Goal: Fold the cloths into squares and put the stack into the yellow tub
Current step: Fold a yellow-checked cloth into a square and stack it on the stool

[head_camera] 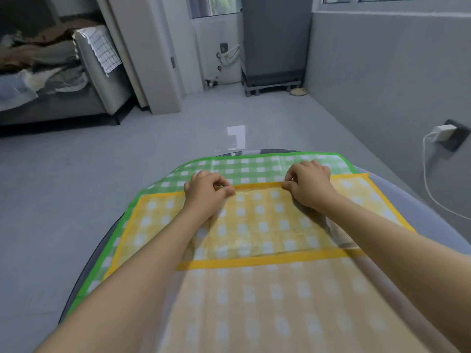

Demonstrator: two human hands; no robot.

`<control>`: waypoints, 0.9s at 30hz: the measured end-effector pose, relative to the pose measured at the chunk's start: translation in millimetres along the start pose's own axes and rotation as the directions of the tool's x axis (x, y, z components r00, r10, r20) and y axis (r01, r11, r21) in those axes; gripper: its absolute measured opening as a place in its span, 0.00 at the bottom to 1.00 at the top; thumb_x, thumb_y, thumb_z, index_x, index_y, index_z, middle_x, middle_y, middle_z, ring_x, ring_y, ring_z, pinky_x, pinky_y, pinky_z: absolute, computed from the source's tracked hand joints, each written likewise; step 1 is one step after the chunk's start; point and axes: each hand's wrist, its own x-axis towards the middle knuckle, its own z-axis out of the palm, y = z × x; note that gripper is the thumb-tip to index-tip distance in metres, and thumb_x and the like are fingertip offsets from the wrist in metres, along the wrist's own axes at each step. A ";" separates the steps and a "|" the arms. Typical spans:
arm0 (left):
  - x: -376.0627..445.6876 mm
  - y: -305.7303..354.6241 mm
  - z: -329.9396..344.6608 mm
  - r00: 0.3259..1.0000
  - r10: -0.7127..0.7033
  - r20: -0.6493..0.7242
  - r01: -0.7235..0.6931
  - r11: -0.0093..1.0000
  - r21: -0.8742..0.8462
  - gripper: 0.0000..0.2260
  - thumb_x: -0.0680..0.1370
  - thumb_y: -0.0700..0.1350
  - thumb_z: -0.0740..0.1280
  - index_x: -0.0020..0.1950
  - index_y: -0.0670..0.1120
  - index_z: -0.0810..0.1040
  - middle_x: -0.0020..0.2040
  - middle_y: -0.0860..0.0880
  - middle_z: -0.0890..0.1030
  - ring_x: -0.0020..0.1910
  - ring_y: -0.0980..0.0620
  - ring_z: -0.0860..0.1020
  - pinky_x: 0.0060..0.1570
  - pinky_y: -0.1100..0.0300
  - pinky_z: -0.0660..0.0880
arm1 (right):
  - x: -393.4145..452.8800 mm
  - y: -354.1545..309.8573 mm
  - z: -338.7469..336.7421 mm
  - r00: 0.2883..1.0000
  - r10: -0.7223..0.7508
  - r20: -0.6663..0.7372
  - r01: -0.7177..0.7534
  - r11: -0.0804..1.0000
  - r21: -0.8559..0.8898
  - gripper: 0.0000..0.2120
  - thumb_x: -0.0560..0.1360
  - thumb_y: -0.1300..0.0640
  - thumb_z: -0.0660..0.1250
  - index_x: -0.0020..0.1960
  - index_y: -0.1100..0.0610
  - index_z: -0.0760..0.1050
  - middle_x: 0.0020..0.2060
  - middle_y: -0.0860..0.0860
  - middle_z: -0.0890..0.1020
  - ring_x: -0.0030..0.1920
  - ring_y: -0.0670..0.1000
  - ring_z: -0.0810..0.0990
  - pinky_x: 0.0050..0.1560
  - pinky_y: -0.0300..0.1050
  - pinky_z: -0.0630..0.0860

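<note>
Both hands reach out over a round grey worktop [433, 215]. The left hand [206, 192] has its grip tight on the far edge of the yellow checked cloth [257, 225], with the fingers curled and the thumb pinching the edge. The right hand [309, 184] pinches the same far edge, a little way to the right of the left grip. The yellow cloth lies flat between and below both grips, with a folded part on top. A green checked cloth [244, 166] lies under it and sticks out past both grips on the far side and to the left. A white charger [442, 131] is plugged in on the wall, far right of the right grip.
</note>
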 end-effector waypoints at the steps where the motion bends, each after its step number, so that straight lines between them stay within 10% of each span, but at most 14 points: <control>1: -2.1 2.2 -2.3 1.000 0.010 -0.014 -0.010 1.000 -0.020 0.06 0.71 0.49 0.73 0.38 0.52 0.77 0.46 0.52 0.74 0.56 0.50 0.72 0.52 0.58 0.57 | -4.3 0.4 -2.4 1.000 -0.009 -0.022 0.009 1.000 0.013 0.04 0.74 0.52 0.66 0.44 0.51 0.74 0.51 0.52 0.75 0.59 0.55 0.68 0.56 0.47 0.59; 7: -25.6 30.6 -43.1 0.993 0.082 -0.079 -0.093 0.984 -0.152 0.11 0.71 0.48 0.74 0.32 0.56 0.75 0.35 0.58 0.78 0.47 0.47 0.78 0.57 0.49 0.71 | -31.6 -13.8 -53.2 0.988 -0.062 -0.138 0.080 0.988 0.133 0.03 0.75 0.55 0.66 0.43 0.51 0.72 0.44 0.49 0.79 0.54 0.56 0.72 0.54 0.46 0.58; 13: -77.6 70.4 -114.6 0.981 0.185 -0.061 -0.185 0.983 0.008 0.04 0.71 0.50 0.73 0.38 0.53 0.81 0.32 0.58 0.77 0.37 0.54 0.75 0.36 0.61 0.67 | -78.9 -37.6 -125.7 0.958 -0.185 -0.219 0.209 0.974 0.091 0.03 0.73 0.48 0.68 0.43 0.46 0.75 0.37 0.45 0.78 0.50 0.50 0.72 0.56 0.44 0.57; 27: -233.2 73.9 -160.9 0.952 0.142 0.272 -0.170 0.982 0.080 0.06 0.68 0.51 0.76 0.34 0.55 0.80 0.33 0.58 0.81 0.35 0.60 0.78 0.39 0.59 0.73 | -230.4 -56.2 -171.5 0.901 -0.355 0.247 0.352 0.934 0.060 0.07 0.71 0.48 0.71 0.36 0.43 0.75 0.31 0.38 0.77 0.38 0.42 0.77 0.37 0.34 0.70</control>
